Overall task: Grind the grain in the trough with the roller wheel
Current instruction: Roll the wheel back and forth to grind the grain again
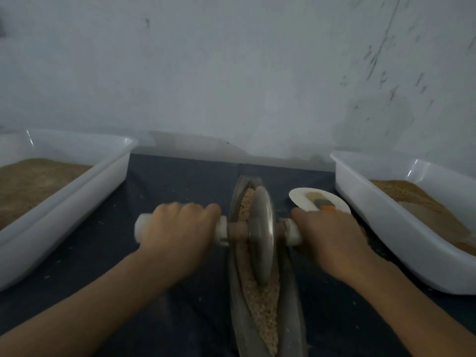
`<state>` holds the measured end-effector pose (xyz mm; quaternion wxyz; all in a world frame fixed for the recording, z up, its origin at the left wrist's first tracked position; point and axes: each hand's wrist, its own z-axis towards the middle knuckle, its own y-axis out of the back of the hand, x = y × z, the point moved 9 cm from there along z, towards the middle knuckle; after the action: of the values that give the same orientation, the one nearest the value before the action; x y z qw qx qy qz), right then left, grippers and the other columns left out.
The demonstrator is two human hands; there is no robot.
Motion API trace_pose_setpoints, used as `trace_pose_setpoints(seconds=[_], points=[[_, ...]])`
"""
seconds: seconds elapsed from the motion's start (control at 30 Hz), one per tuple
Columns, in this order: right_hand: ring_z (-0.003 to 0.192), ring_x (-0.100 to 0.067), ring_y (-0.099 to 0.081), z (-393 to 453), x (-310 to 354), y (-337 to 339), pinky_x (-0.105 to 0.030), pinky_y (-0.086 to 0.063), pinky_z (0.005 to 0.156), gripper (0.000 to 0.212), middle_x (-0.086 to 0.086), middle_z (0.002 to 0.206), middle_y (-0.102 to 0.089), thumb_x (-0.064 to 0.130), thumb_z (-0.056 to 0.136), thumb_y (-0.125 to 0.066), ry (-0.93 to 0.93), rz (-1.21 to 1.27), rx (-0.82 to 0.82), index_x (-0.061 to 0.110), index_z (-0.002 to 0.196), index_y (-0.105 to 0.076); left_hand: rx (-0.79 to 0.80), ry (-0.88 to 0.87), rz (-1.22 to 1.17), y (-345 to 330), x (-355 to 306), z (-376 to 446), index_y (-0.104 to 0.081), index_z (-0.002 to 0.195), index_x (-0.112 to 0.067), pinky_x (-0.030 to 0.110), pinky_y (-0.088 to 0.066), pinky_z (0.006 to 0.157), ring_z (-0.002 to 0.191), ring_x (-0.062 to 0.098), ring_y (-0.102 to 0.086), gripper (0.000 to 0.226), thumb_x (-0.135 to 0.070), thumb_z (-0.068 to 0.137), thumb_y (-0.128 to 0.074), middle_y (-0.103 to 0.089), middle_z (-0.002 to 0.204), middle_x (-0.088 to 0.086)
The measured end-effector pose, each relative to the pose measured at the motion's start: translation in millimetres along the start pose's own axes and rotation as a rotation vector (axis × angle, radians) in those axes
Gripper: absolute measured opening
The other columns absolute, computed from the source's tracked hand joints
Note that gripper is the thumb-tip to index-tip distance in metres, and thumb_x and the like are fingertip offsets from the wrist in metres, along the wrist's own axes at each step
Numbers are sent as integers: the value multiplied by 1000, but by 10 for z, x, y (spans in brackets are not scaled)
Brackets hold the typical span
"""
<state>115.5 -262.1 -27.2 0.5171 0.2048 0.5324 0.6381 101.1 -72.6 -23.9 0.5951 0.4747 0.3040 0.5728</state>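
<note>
Dark cloth (180,176); both hands (177,228) curled round roller wheel (260,233) handles.

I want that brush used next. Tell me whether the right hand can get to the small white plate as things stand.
Probably yes. The small white plate lies just beyond the right hand with nothing between, but that hand grips the roller wheel's handle and must release it first.

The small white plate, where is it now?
In the head view the small white plate lies on the dark table, right of the trough, just beyond the right hand and left of the right white tub.
</note>
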Motion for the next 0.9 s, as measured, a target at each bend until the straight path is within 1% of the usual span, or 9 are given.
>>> trace_pose_setpoints(seconds=[0.27,0.37,0.43,0.5,0.63,0.7,0.77,0.83,0.9], points=[[78,-21,-59,512,-319,-370,-36,-46,63,25,2,89,-62,40,85,-60,-201,71,12,26,97,-44,-46,24,82,-120,37,761,-39,87,-25,34,-34,61,81,24,-61,23,-28,84,-62,-64,92,0],[64,-13,-48,180,-157,-125,-27,-31,50,30,8,75,-55,42,77,-70,-128,45,-46,28,90,-47,-39,-42,37,-78,-24,473,-36,87,-26,34,-34,61,76,21,-58,26,-28,84,-62,-61,90,-4],[49,-12,-47,-93,49,152,-20,-14,45,45,7,60,-52,37,53,-88,-1,-5,-111,27,76,-51,8,-61,-43,-87,-9,142,-35,87,-31,33,-35,61,72,18,-55,28,-34,82,-62,-56,82,-8],[38,-15,-44,-311,207,449,-15,-5,48,55,4,51,-50,26,31,-94,68,-43,-187,22,65,-51,42,-66,-113,-89,10,-186,-30,83,-37,30,-34,59,65,10,-48,34,-42,79,-63,-46,72,-12],[32,-20,-40,-322,329,623,-15,2,57,54,-1,46,-46,12,22,-91,111,-108,-219,16,58,-51,94,-40,-158,-164,69,-438,-27,80,-37,27,-29,54,55,5,-39,33,-43,79,-60,-40,64,-13],[37,-23,-48,-122,285,456,-17,-2,51,51,-3,52,-53,19,31,-92,101,-128,-146,16,66,-55,107,-7,-125,-207,92,-355,-31,82,-36,29,-30,55,56,7,-40,29,-41,80,-59,-39,65,-12],[60,-22,-59,126,158,161,-24,-26,47,39,1,72,-61,36,64,-80,68,-147,-30,25,83,-49,64,12,-61,-185,86,-161,-34,84,-34,30,-32,58,61,16,-45,26,-39,81,-60,-40,66,-9],[75,-19,-58,317,-118,-149,-33,-46,60,27,6,83,-58,43,81,-61,-55,-40,81,31,86,-37,15,20,3,-148,63,127,-40,86,-32,33,-32,59,70,22,-56,22,-35,81,-61,-51,75,-5],[78,-20,-58,427,-294,-333,-38,-50,67,22,6,83,-56,43,83,-57,-140,87,112,32,84,-38,-23,5,71,-82,15,446,-50,89,-27,34,-32,60,78,24,-61,15,-31,82,-63,-61,85,-1]])
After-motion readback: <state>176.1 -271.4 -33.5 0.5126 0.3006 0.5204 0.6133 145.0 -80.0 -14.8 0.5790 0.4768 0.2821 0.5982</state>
